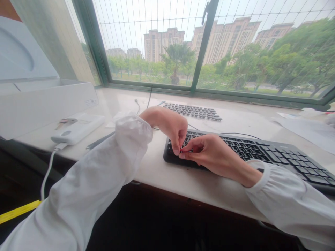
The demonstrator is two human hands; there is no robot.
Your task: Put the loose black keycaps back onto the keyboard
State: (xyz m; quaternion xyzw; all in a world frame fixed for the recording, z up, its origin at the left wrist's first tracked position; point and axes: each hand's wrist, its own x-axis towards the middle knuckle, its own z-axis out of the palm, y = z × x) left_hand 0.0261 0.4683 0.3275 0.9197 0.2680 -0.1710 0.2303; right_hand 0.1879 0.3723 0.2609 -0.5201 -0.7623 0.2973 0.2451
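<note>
White plastic box (39, 108) with its lid raised stands well to the left of the left hand, on the pale stone sill (162, 170). Just before that box lies a white power bank (78, 129) with a white cable (48, 170) running off the sill edge; a small set of keys (64, 122) rests beside it.

Left hand (170, 127), in a white sleeve (104, 174), arches over the near left corner of the black keyboard (261, 151). Its fingers are curled downward and bunched, fingertips (177, 150) touching the keys at that corner. Whether a single keycap is gripped cannot be told.

Right hand (211, 153) lies directly beside the left hand, palm down across the left part of the same keyboard. Its thumb and forefinger are drawn together, tips meeting the left hand's fingertips over the keys. Something small may sit between them, but this is too small to confirm.

Black keyboard lies on the sill under both hands and extends well to the right of the right hand, angled away. A black cable (235, 133) leaves its far edge.

Beyond both hands, near the window frame (201, 52), lies a second keyboard (193, 111). Far right of the right hand, white papers (309, 129) lie on the sill
</note>
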